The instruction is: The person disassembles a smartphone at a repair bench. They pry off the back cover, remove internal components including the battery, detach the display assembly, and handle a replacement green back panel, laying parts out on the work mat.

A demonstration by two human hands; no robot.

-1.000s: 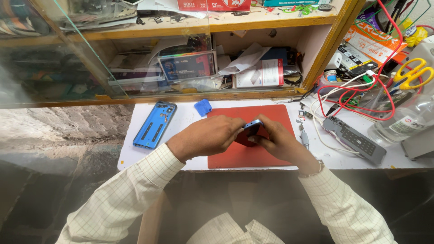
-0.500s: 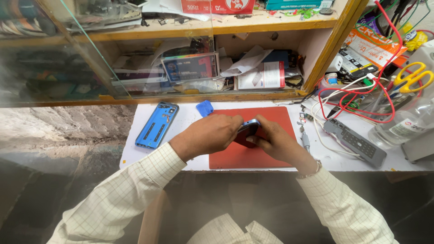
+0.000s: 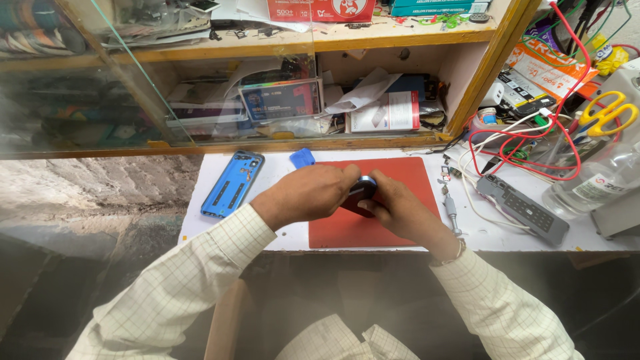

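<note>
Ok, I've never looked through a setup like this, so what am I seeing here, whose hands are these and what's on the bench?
This is one view, from a camera worn on the person's head, looking down at their own two bare hands. The left hand and right hand together grip a small dark phone-like device above a red rectangular work mat on a white bench top. To the left lies a blue phone back shell, and a small blue plastic piece sits just behind the mat. To the right are a grey keypad handset, red and white wires, yellow-handled scissors and a clear plastic bottle.
</note>
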